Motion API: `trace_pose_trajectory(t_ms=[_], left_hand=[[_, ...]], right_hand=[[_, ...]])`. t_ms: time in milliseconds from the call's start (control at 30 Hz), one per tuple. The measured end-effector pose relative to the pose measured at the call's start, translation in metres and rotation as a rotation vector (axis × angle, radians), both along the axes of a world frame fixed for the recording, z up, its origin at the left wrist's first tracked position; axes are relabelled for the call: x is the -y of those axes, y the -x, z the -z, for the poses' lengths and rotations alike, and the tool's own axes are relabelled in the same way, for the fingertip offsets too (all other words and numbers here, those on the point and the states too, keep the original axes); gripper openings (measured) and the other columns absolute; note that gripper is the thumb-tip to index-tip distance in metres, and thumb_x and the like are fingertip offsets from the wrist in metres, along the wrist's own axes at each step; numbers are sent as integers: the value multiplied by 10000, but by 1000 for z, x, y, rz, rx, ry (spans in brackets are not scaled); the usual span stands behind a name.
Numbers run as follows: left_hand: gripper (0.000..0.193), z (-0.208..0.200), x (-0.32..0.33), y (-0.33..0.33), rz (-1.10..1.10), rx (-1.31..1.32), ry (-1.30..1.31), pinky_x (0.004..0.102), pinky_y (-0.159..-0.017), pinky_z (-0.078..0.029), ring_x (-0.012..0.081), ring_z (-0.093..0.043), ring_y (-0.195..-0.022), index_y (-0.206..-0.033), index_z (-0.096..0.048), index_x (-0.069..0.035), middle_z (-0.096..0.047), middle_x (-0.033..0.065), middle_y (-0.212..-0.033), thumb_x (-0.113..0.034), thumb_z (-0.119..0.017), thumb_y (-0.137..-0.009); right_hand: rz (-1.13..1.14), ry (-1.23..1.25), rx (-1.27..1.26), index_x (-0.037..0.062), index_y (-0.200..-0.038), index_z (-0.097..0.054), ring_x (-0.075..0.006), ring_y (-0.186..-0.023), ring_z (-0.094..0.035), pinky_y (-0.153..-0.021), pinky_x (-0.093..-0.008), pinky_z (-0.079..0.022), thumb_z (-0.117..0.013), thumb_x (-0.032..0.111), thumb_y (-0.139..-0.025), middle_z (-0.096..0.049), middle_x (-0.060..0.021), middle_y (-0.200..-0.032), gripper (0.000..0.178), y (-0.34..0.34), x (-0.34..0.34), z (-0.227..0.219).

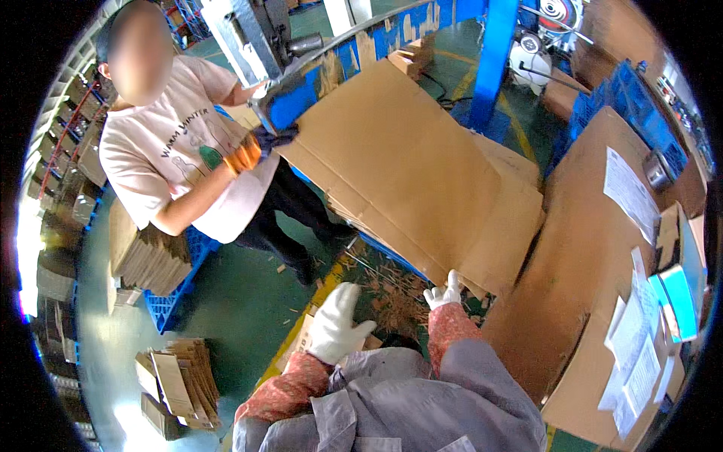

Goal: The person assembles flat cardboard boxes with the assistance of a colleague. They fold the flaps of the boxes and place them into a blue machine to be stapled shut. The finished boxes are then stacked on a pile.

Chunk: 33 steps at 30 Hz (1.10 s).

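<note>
A large brown cardboard sheet (392, 166) lies tilted in front of me on a stack of similar sheets. My left hand (339, 329), in a white glove, is held left of the sheet's near edge, with its fingers stretched and the thumb apart; nothing is in it. Close to the sheet's near corner is my right hand (443, 292), also white-gloved, its fingers spread. Whether it touches the cardboard I cannot tell. Across from me a person's gloved hand (273, 142) is at the sheet's far left corner.
A blue-edged machine (324, 83) stands at the far side, beside a blue post (493, 68). Cardboard scraps (395, 297) litter the green floor. At right, a brown-covered table (572, 301) bears papers (633, 354). Cardboard bundles (181, 384) lie at left, near a blue pallet (177, 290).
</note>
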<state>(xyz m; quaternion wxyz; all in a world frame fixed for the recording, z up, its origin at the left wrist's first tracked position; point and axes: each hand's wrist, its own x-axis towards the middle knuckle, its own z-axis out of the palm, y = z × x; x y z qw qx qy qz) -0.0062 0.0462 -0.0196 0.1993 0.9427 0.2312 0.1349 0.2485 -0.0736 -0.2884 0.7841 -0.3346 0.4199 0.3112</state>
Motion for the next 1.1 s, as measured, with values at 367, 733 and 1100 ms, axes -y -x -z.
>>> trace_pose_trajectory(t_ms=[367,733,1100], left_hand=[[830,-39,43,-146,507,-209,-333,431,-1084,-377,320,-456,-1276,-1320,-514,-19,-502,143,-1341,-334,-829,-619],[122,-34,50,-199,533,-249,-506,359,-801,-528,238,-670,-928,-910,-701,-123,-675,49,-909,-200,-667,-821],[327,-112,23,-192,-157,362,256,352,-773,-557,260,-741,-853,-1081,-754,-54,-748,181,-936,-330,-724,-909]], right_hand=[[-183,-200,500,150,-1173,-579,-147,-751,-598,-540,-318,-464,-691,300,-949,-658,2,-1018,292,-10,71,-64],[-554,68,788,85,-812,-608,-196,-419,-510,-372,-333,-368,-504,383,-1030,-582,-44,-601,384,7,63,-173],[-181,140,607,28,-1109,-580,-249,-588,-624,-454,-363,-493,-532,585,-986,-651,-106,-873,572,-3,77,-143]])
